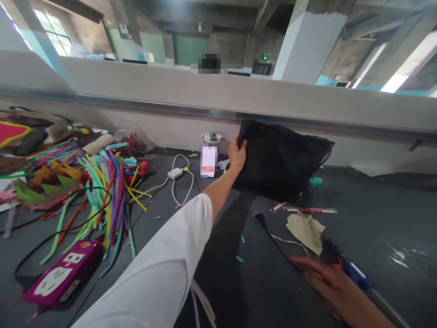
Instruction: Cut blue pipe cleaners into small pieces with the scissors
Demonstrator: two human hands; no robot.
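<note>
My left hand (236, 155) reaches far forward, its fingers closed on the upper left edge of a black fabric bag (280, 159) that is lifted against the grey wall at the back of the table. My right hand (324, 280) lies low at the near right, blurred, fingers stretched flat over the dark table beside a blue glue gun (348, 269) and a thin black cord (273, 239). A beige cloth scrap (305, 230) lies just beyond it.
Several coloured pipe cleaners (109, 191) and felt pieces are heaped on the left. A magenta power strip (63, 275) sits near left. A white charger with cable (175, 174) and a white jar (210, 152) stand mid-table. A ruler (310, 210) lies under the bag.
</note>
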